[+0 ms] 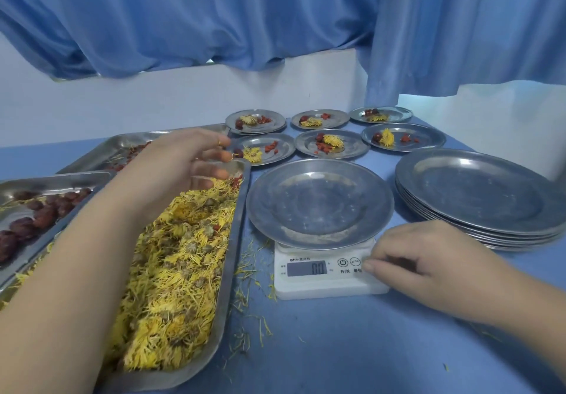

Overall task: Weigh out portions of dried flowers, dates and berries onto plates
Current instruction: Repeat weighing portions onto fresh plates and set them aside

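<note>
Hovering over flower tray (237,234), L hand (180,160) is holding nothing, fingers loosely spread; R hand (428,258) is touching scale (321,283) w/ curled fingers, plate (318,206) on top.

The left forearm (76,271) covers much of the flower tray (237,228) from seven o'clock. The date tray (46,183) runs off at nine o'clock, the plate stack (477,191) at three. The left hand (186,160) hides most of the berry tray (122,144); the right hand (428,265) masks the scale's (306,286) right corner.
</note>
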